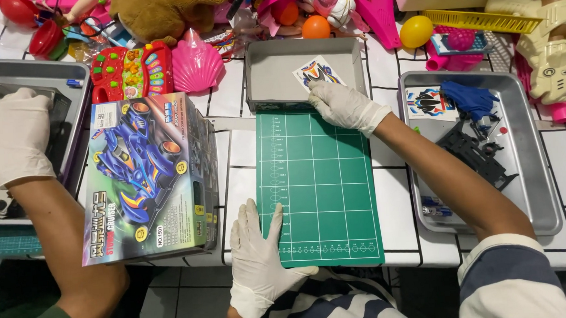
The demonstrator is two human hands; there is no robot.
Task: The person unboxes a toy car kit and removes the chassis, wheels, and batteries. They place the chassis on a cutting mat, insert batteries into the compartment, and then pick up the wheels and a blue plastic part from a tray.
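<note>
My right hand (343, 105), in a white glove, reaches over the far edge of a green cutting mat (323, 189) into a shallow grey box tray (272, 75). Its fingertips pinch the near edge of a small sticker sheet (317, 70) lying in that tray. My left hand (257, 254), also gloved, lies flat with fingers spread on the white tiled table. Its thumb rests on the mat's near left edge, and it holds nothing.
A boxed toy race car kit (147, 176) stands left of the mat. Another person's gloved hand (12, 134) rests in a metal tray (72, 76) at far left. A metal tray (536, 184) on the right holds black and blue car parts. Toys crowd the back.
</note>
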